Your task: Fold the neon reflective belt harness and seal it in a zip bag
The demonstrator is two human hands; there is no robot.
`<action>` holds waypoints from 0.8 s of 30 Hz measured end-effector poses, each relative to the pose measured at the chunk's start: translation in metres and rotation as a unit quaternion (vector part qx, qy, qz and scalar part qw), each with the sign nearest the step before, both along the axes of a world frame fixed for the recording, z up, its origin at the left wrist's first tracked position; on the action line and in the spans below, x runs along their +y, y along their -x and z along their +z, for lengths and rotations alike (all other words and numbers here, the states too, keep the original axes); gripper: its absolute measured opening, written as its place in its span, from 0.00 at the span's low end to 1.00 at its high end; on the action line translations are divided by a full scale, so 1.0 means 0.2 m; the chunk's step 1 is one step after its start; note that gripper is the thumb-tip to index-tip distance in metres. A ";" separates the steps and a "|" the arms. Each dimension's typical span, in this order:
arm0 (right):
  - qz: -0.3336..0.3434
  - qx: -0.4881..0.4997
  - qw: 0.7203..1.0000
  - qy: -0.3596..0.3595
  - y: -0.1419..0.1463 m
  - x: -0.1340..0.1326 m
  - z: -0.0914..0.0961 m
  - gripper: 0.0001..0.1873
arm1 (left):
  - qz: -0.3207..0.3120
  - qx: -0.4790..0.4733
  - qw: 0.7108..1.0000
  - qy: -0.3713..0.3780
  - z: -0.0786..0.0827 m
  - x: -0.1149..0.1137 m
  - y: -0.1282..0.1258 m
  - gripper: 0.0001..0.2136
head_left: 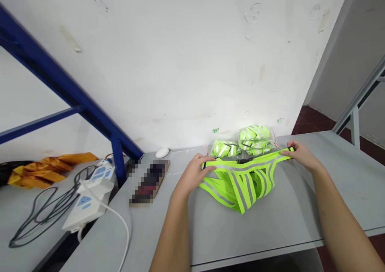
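Observation:
A neon-yellow reflective strap vest (240, 183) with grey stripes lies on the grey table (270, 224). My left hand (195, 173) pinches the left end of its top band. My right hand (297, 153) pinches the right end, so the band is stretched flat between them. A black buckle (244, 160) sits at the middle of the band. The vest's other straps hang bunched below it on the table.
Clear bags of folded reflective vests (243, 143) lie against the wall behind. A blurred dark object (148, 183) and a white mouse (162, 152) lie to the left. Power strips (90, 195) with cables, orange cloth (45, 171) and a blue frame (118, 159) stand at far left.

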State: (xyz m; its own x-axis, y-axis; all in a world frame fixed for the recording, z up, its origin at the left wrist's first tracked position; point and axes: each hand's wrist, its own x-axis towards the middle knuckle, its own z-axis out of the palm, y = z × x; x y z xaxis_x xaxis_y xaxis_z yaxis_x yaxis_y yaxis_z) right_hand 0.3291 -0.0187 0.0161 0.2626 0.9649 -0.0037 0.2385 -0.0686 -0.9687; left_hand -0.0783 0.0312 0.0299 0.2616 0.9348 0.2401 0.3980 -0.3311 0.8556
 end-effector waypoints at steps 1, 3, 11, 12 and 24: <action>0.026 -0.014 0.999 0.022 -0.01 -0.01 -0.01 0.25 | -0.006 -0.013 1.000 0.003 0.00 0.00 0.01 0.11; 0.062 -0.032 0.996 0.047 -0.02 -0.01 -0.02 0.24 | -0.023 -0.028 0.999 0.008 0.00 0.00 0.02 0.10; 0.044 -0.125 0.989 0.062 -0.07 0.03 -0.12 0.19 | -0.082 -0.011 0.994 0.065 -0.01 -0.03 0.01 0.12; 0.037 -0.138 0.988 0.061 -0.08 0.04 -0.12 0.18 | -0.093 -0.011 0.994 0.061 -0.01 -0.03 0.00 0.11; -0.021 -0.219 0.975 0.041 -0.14 0.07 -0.19 0.19 | -0.044 0.047 0.990 0.123 0.01 -0.04 -0.01 0.11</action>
